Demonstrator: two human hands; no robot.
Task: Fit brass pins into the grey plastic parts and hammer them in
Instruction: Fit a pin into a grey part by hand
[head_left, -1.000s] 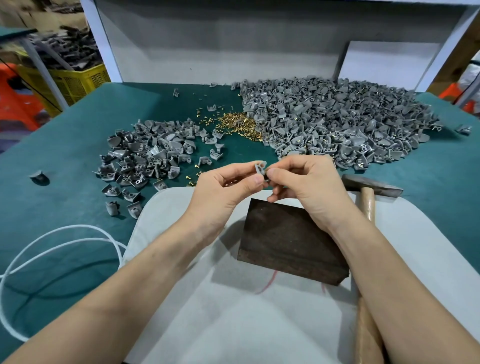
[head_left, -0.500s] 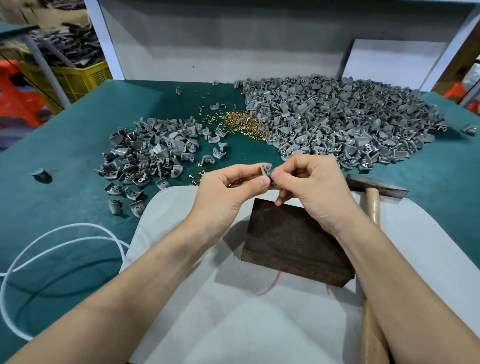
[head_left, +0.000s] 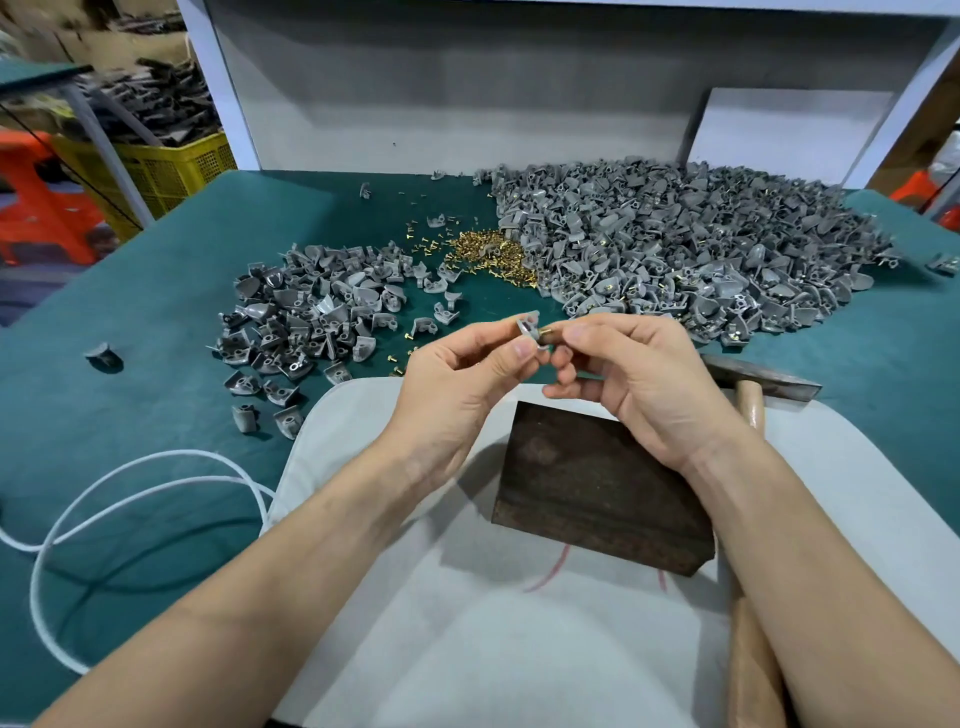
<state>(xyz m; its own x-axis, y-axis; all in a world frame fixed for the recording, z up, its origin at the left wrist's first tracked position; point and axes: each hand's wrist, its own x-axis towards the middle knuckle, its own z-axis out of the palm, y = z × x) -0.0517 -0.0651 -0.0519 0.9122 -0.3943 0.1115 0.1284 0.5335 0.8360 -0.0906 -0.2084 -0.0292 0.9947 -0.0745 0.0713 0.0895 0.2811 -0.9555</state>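
The likeliest slip here is the brass pin (head_left: 545, 336) going in crooked. You are fitting it in mid-air, just above the far edge of the dark block (head_left: 597, 483), with nothing bracing the grey plastic part (head_left: 527, 328). If the pin sits at a slant when you lay the part on the block, I judge the hammer blow will bend it or crack the plastic. The pin is also small and held only by fingertips. If it slips, it could fall onto the pale cloth (head_left: 467, 634) under the block or roll off among the spilled pins beyond it. You have to let go to take the hammer (head_left: 762, 383), which lies just right of the block, so a loosely seated pin may drop out as you reach.

Your left hand (head_left: 457, 382) hangs above the block's far left corner, thumb and forefinger pinching the part and the other fingers curled beneath. Your right hand (head_left: 636, 379) is above the far right corner, its fingertips closed on the pin, which touches the part's right side. I cannot tell how far the pin's shank has entered the hole. The two hands nearly meet, and both forearms angle in over the cloth on the near side of the block.
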